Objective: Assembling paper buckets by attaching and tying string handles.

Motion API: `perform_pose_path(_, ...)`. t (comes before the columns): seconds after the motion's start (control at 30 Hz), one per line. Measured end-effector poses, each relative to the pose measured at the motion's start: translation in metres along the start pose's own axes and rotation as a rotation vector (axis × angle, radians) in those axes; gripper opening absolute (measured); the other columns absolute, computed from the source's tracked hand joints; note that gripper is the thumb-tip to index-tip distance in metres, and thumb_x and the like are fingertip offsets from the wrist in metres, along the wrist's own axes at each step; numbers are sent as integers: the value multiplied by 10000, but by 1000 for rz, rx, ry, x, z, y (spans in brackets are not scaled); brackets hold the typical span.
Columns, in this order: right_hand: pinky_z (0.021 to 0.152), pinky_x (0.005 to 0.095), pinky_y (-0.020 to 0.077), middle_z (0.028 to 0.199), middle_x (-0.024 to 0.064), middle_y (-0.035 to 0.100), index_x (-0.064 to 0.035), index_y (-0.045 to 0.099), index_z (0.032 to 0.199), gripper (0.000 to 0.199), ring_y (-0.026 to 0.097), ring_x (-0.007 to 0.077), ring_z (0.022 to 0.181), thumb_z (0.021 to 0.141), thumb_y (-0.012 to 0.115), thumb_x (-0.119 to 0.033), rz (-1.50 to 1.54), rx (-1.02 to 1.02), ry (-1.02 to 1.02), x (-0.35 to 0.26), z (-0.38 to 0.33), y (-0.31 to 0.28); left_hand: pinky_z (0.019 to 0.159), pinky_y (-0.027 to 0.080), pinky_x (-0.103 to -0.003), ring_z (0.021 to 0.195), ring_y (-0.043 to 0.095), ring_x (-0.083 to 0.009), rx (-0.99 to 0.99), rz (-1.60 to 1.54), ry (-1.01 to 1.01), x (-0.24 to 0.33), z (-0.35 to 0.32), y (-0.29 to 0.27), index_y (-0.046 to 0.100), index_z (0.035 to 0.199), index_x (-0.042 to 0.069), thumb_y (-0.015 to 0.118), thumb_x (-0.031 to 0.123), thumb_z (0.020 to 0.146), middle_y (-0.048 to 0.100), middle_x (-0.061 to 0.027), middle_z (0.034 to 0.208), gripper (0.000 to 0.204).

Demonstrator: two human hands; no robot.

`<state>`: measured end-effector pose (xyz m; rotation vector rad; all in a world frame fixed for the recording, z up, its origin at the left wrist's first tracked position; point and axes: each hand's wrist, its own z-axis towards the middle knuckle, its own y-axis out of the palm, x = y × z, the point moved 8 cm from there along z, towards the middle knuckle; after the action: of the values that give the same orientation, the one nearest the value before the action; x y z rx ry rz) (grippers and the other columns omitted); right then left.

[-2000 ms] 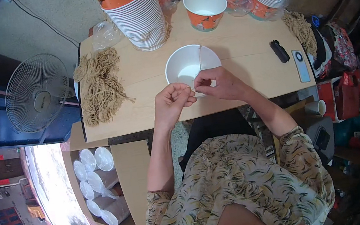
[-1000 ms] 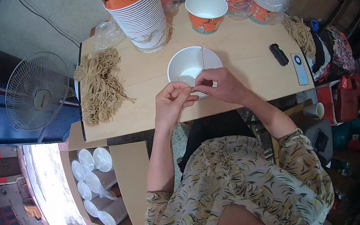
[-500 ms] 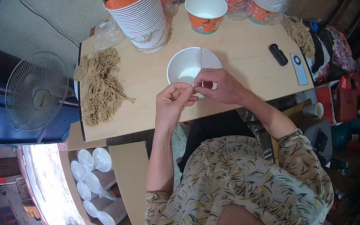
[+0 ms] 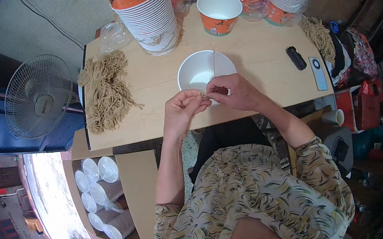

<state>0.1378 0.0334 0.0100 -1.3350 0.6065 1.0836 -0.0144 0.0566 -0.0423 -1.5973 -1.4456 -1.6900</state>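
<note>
A paper bucket [image 4: 189,70] with a white inside stands in front of me near the table's front edge. A thin tan twine cord [image 4: 214,63] runs from its far rim across the opening toward my fingers. At the near rim, my left hand [image 4: 180,111] is closed in a pinch on the twine. My right hand [image 4: 236,93] pinches it too, its fingertips almost meeting the left ones. Both hands hide the bucket's near rim, and the exact shape of the twine between the fingertips is too small to make out.
Left on the table [image 4: 157,119] lies a heap of tan twine cords [image 4: 108,94]. Behind it rise a tall bucket stack [image 4: 152,25] and a single orange bucket [image 4: 220,14]. A black object [image 4: 296,58] and a phone [image 4: 318,74] lie right. A carton [image 4: 138,194] of wrapped buckets stands lower left.
My fingertips have shifted slightly to the left, and a short piece of twine now shows between them. The bucket and its surroundings have stayed put.
</note>
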Motion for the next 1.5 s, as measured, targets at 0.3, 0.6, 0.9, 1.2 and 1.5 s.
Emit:
perform_pose_path(0.3, 636, 263, 471, 738, 2, 636, -17, 661, 933, 58, 563, 67, 677, 901, 685, -58, 35, -32, 24, -2, 2, 2, 750, 615, -264, 842, 737, -190, 65, 53, 34, -1, 0, 1, 655, 1041, -49, 635, 11, 961, 735, -148, 940, 101)
perform_pose_path(0.6, 629, 263, 484, 737, 23, 660, 12, 649, 910, 106, 577, 65, 679, 916, 670, -92, 244, -41, 170, 21, 3, 7, 782, 610, -276, 856, 734, -197, 87, 73, 82, -1, -2, 8, 676, 1035, -68, 644, 2, 952, 733, -153, 945, 113)
perform_pose_path(0.9, 621, 246, 502, 751, 31, 675, 18, 657, 875, 91, 615, 71, 683, 906, 665, -67, 320, -68, 208, 24, 5, 8, 824, 604, -280, 871, 732, -178, 76, 157, 118, 2, -4, 14, 683, 1035, -81, 658, -23, 931, 740, -150, 949, 122)
perform_pose_path(1.2, 514, 214, 459, 658, 10, 619, -21, 665, 938, 141, 567, 55, 563, 988, 611, -142, 465, -61, 285, 37, 4, 9, 789, 603, -284, 856, 729, -181, 90, 96, 70, -9, -2, 8, 701, 1039, -53, 668, 12, 939, 741, -144, 942, 124)
perform_pose_path(1.5, 424, 243, 378, 550, -10, 534, -17, 685, 993, 119, 485, 54, 444, 965, 615, -109, 275, -59, 386, 35, 6, 8, 789, 600, -279, 851, 728, -184, 75, 121, 105, -9, 0, 6, 697, 1035, -36, 666, 17, 943, 732, -124, 948, 111)
